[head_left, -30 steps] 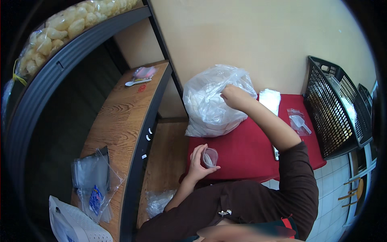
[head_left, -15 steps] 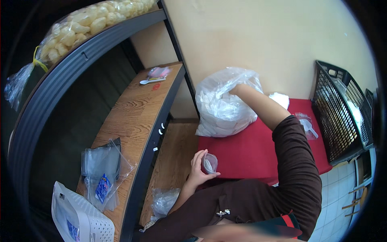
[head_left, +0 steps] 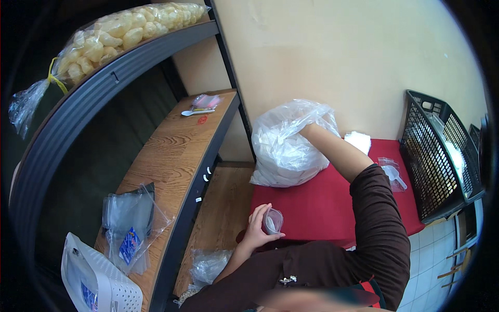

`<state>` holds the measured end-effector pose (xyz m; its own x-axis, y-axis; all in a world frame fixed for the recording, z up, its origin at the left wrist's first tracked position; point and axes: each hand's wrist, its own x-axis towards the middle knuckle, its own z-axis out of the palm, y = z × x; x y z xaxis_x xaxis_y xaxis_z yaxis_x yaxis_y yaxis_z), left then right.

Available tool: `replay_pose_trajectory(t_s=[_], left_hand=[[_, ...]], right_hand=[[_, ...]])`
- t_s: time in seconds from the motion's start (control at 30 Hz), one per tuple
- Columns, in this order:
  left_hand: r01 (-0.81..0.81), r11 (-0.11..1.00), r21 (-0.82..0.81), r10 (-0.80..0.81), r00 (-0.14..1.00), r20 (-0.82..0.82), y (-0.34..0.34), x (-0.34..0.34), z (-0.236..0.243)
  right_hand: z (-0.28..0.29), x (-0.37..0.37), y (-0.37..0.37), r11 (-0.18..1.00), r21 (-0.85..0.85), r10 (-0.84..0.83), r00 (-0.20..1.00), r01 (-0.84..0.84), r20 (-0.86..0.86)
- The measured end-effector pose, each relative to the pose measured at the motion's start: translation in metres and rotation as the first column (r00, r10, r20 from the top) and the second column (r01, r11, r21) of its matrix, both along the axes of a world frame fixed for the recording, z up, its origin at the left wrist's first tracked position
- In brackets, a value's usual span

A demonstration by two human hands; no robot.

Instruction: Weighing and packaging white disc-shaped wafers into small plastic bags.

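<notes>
My left hand point(head_left: 257, 229) is closed round a small clear plastic cup point(head_left: 273, 221), holding it tilted over the near edge of the red-covered table. Something small and whitish lies inside the cup; its kind is hard to make out. My right hand point(head_left: 307, 131) reaches into the mouth of a large clear plastic bag point(head_left: 291, 148), and its fingers are hidden there. White pieces, perhaps folded or wrapped, fill much of the bag, which stands on the red cloth point(head_left: 301, 205) against the wall.
Right of the bag are a white bundle point(head_left: 358, 141), a clear scoop point(head_left: 395, 178) on plastic, and a black crate point(head_left: 439, 161). At left, a wooden shelf point(head_left: 166, 151) bears a white spoon point(head_left: 197, 112), plastic bags point(head_left: 130, 218) and a white basket point(head_left: 112, 286). Puffed snacks point(head_left: 114, 34) fill a bag above.
The whole view has shifted slightly, so the table things appear lower. My right hand stays in the bag, and my left hand still holds the cup.
</notes>
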<state>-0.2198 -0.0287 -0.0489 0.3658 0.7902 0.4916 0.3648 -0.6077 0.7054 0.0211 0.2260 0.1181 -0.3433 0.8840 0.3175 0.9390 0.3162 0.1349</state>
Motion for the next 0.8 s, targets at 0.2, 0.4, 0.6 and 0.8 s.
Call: replay_pose_trajectory(t_s=[0.2, 0.4, 0.6, 0.8], left_hand=[[0.04, 0.999, 0.022, -0.038, 0.997, -0.069, 0.01, 0.012, 0.008], [-0.019, 0.999, 0.037, 0.02, 0.999, -0.042, 0.02, 0.02, 0.014], [-0.053, 0.996, 0.068, 0.051, 0.998, 0.022, 0.035, 0.053, 0.037], [-0.217, 0.959, 0.181, 0.226, 0.974, -0.031, 0.042, 0.077, 0.051]], right_hand=[[-0.023, 0.046, -0.032, 0.999, -0.018, 0.045, 0.996, -0.044, 0.077], [-0.008, 0.064, -0.136, 0.809, 0.493, 0.385, 0.922, -0.319, -0.035], [-0.02, 0.065, -0.178, 0.963, 0.266, 0.265, 0.304, -0.037, -0.915], [-0.029, 0.04, -0.243, 0.985, -0.01, -0.027, -0.095, -0.174, -0.995]])
